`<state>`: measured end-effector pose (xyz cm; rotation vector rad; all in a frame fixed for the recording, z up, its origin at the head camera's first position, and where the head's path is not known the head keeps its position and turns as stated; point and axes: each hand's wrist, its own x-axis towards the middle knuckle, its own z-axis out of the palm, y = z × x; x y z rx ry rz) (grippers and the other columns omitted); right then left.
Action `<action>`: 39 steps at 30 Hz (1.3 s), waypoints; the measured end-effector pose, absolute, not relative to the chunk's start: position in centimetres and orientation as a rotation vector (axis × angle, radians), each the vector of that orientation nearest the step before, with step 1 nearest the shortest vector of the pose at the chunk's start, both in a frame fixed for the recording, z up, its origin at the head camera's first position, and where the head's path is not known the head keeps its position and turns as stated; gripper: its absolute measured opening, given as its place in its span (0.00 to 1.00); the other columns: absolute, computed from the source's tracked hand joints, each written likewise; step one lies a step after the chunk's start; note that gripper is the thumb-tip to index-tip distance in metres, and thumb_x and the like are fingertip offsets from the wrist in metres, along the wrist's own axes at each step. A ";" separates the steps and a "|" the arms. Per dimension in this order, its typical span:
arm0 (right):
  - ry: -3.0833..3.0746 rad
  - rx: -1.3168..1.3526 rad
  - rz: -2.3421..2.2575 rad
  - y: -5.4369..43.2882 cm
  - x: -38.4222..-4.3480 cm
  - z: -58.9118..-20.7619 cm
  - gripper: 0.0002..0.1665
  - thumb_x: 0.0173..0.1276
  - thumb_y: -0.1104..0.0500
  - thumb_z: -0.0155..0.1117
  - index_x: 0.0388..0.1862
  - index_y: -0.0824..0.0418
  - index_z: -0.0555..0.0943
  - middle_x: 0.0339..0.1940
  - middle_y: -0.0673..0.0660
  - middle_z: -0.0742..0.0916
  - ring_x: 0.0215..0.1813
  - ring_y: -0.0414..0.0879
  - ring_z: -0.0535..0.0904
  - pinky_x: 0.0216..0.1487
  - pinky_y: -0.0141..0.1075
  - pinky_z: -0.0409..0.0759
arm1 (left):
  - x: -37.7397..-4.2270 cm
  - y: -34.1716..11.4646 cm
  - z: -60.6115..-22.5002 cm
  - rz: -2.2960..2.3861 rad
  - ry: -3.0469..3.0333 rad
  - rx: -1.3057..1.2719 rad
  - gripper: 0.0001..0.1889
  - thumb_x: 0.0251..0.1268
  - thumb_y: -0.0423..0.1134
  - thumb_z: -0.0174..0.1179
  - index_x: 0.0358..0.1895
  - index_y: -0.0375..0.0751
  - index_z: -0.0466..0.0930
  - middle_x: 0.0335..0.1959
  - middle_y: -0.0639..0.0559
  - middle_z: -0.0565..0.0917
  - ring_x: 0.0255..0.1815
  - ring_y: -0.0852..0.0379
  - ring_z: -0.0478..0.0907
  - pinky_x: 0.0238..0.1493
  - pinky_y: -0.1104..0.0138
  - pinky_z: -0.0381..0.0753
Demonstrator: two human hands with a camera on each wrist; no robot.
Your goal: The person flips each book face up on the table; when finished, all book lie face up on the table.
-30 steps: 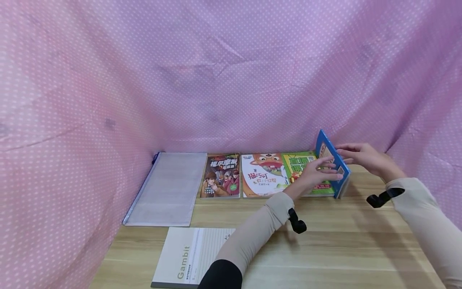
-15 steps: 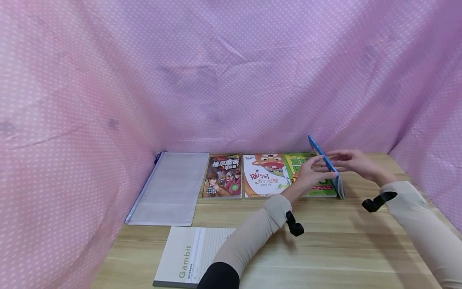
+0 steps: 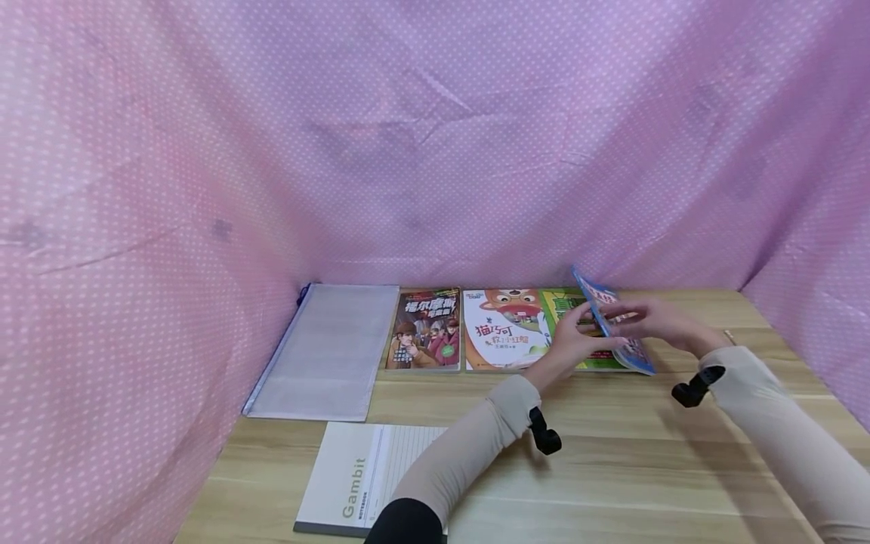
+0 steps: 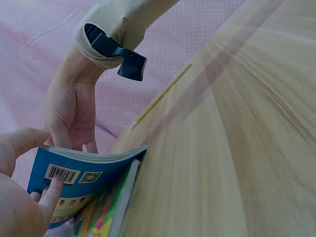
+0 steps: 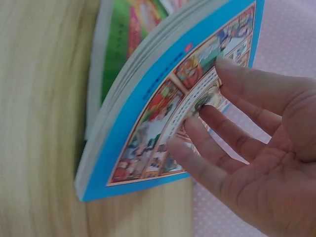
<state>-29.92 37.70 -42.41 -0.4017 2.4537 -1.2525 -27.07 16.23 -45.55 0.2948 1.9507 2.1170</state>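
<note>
A blue book (image 3: pixel 635 357) leans leftward over a green book (image 3: pixel 561 302), both toward the right end of a row of books. My left hand (image 3: pixel 567 344) is on its left side, with fingers touching the back cover near the barcode (image 4: pixel 61 174) in the left wrist view. On the other side, my right hand (image 3: pixel 655 321) spreads its fingers against the illustrated front cover (image 5: pixel 158 133), as the right wrist view shows. The blue book's page block bends in a slight curve. Part of the green book is hidden behind the blue one and my left hand.
Left of the green book lie a white picture book (image 3: pixel 503 332), a dark detective book (image 3: pixel 424 332) and a pale mesh pouch (image 3: pixel 319 355). Nearer stands a lined notebook (image 3: pixel 347 476), partly under my left sleeve. A thin yellow stick (image 4: pixel 163 96) rests on the wooden table (image 3: pixel 612 468).
The blue book has tipped from nearly upright to leaning left over the green book, and its front cover has come into view. Both hands have shifted left with it, the right more.
</note>
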 end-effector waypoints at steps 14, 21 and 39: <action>2.578 -0.383 -1.078 37.4 -30.7 -43.2 0.38 0.69 0.54 0.71 0.73 0.69 0.70 0.71 0.76 0.74 0.68 0.72 0.73 0.63 0.62 0.76 | -27.4 15.6 -46.4 2.156 1.925 0.210 0.39 0.55 0.24 0.73 0.72 0.46 0.73 0.55 0.55 0.77 0.60 0.49 0.81 0.47 0.65 0.87; 2.654 -0.323 -1.043 38.5 -31.4 -43.6 0.35 0.72 0.55 0.68 0.72 0.71 0.71 0.69 0.75 0.76 0.66 0.72 0.74 0.60 0.55 0.81 | -27.5 15.4 -46.8 2.139 1.914 0.136 0.40 0.56 0.25 0.72 0.74 0.47 0.71 0.58 0.56 0.79 0.62 0.51 0.80 0.50 0.61 0.87; 2.732 -0.162 -1.015 40.6 -33.2 -45.3 0.36 0.73 0.49 0.66 0.69 0.73 0.73 0.66 0.77 0.77 0.62 0.67 0.77 0.49 0.36 0.80 | -27.2 15.6 -48.5 2.077 1.946 0.135 0.39 0.53 0.21 0.72 0.71 0.46 0.74 0.47 0.59 0.79 0.47 0.62 0.82 0.45 0.65 0.87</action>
